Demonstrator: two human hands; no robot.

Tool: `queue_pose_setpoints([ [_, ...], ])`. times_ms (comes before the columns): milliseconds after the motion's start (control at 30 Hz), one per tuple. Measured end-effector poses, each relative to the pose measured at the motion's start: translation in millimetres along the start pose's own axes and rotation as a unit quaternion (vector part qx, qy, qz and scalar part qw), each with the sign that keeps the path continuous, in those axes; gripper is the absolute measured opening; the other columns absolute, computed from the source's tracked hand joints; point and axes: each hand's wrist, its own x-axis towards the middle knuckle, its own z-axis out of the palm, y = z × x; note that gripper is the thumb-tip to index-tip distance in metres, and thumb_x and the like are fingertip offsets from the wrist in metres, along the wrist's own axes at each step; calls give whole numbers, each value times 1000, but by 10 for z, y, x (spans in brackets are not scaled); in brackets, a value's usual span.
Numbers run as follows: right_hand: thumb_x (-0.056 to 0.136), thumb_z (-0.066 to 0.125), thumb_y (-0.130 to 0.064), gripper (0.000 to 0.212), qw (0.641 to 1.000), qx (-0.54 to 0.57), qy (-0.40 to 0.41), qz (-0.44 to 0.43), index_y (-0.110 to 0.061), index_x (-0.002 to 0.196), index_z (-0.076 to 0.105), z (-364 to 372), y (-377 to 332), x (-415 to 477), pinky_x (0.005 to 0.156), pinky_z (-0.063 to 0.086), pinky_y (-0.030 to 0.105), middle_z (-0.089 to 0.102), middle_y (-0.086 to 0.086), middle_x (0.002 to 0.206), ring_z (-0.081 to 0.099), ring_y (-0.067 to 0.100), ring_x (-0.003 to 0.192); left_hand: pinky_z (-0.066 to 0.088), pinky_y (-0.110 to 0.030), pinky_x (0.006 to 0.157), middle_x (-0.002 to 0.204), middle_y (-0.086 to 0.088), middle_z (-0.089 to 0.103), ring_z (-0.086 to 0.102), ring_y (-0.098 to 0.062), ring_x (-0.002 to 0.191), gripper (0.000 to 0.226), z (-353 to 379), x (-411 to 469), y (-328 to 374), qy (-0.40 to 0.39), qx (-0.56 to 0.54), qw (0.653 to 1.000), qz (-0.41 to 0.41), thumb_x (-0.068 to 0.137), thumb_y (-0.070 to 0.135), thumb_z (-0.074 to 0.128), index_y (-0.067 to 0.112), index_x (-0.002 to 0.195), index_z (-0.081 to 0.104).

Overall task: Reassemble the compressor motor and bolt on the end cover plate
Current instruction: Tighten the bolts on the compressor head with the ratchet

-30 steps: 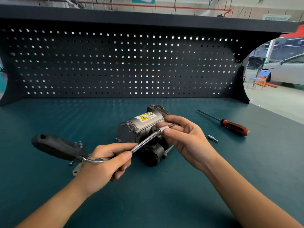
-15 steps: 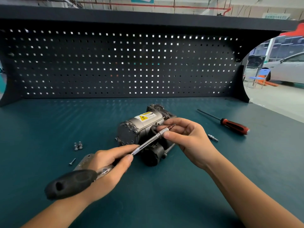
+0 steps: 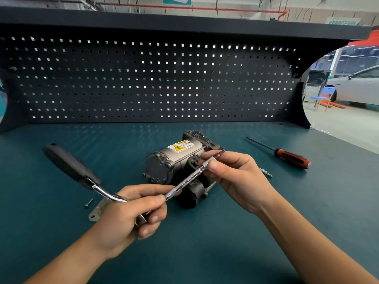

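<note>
Left hand [image 3: 123,218] is gripping the wrench [image 3: 184,182] shaft; right hand [image 3: 238,179] is pinching its tip. Motor [image 3: 170,158], frame centre, is looking heavy and rigid; best held by casing.

Wrench shaft [image 3: 185,182] polished chrome, handle [image 3: 69,166] matt black; motor housing [image 3: 180,155] dull grey metal; benchtop [image 3: 205,253] matt teal.

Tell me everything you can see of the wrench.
The wrench is a crank-shaped speed handle: a black, rubbery-looking grip at upper left, a bent chrome shaft, a knurled section and a square end. It slants in the air, crossing in front of the compressor. The left hand pinches the knurled part; the right hand pinches the tip.
</note>
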Motion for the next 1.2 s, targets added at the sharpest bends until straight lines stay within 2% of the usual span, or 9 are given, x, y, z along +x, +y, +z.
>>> queue_pose_setpoints([
  [67, 52, 85, -36, 33, 1000, -7, -12, 5, -19, 79, 78, -15, -12, -3, 70, 51, 15, 72, -3, 74, 65, 5, 69, 25, -11, 35, 45, -4, 37, 27, -9, 29, 27, -15, 3, 7, -20, -27, 999, -30, 66, 12, 55, 6, 84, 75],
  [200, 54, 80, -20, 20, 1000, -24, 0, 10, -20, 73, 78, -1, -23, 3, 66, 51, 15, 71, -2, 69, 64, 5, 64, 25, -10, 34, 45, -2, 35, 26, -7, 28, 28, -46, 19, 18, -35, -43, 996, -63, 66, 13, 55, 3, 85, 74],
  [300, 58, 73, -24, 16, 1000, -11, 11, 3, -19, 72, 78, 24, -10, -2, 65, 50, 13, 70, -3, 66, 64, 5, 63, 25, -9, 34, 45, -1, 36, 27, -6, 28, 28, -62, 18, 36, -41, -55, 995, -75, 67, 13, 56, 4, 85, 74],
  [367, 55, 79, -29, 23, 1000, -2, -3, 2, -18, 74, 78, 27, -15, -6, 66, 50, 13, 71, -3, 69, 66, 5, 66, 26, -9, 33, 44, -1, 36, 27, -5, 27, 25, -59, 13, 52, -56, -83, 991, -90, 63, 11, 64, 3, 84, 75],
  [467, 48, 87, -42, 39, 1000, 2, -27, 10, -18, 77, 78, 0, -54, -12, 70, 51, 13, 73, -3, 75, 67, 4, 72, 28, -9, 31, 43, 0, 36, 29, -4, 26, 46, -36, 2, 66, -89, -139, 980, -111, 42, 15, 85, 1, 85, 74],
  [567, 51, 86, -37, 33, 1000, 10, -23, 14, -17, 76, 78, -20, -89, -18, 68, 51, 13, 73, -2, 75, 67, 4, 71, 28, -10, 29, 43, -1, 36, 30, -5, 26, 57, 18, -6, 67, -101, -180, 971, -124, 34, 15, 91, -2, 86, 73],
  [667, 57, 79, -22, 14, 999, 19, 42, 15, -16, 70, 77, 33, -109, 11, 60, 50, 12, 71, -1, 71, 66, 4, 63, 27, -13, 29, 45, -1, 37, 30, -6, 28, 43, 49, -12, 68, -78, -139, 982, -104, 45, 13, 79, 1, 86, 74],
  [800, 55, 68, -27, 14, 985, 54, 163, 24, -16, 60, 75, 33, -141, 53, 52, 49, 12, 70, 0, 65, 64, 5, 56, 27, -14, 35, 47, -2, 38, 30, -8, 31, 27, 73, -55, 71, -42, -52, 997, -44, 66, 13, 61, 8, 88, 75],
  [1200, 46, 73, -33, 22, 985, 77, 130, 86, -16, 59, 73, 203, -55, -6, 45, 49, 14, 67, 1, 60, 63, 6, 52, 27, -16, 38, 47, -2, 41, 33, -11, 33, 28, 116, -62, 66, 11, 14, 1000, 17, 69, 17, 55, 16, 89, 75],
])
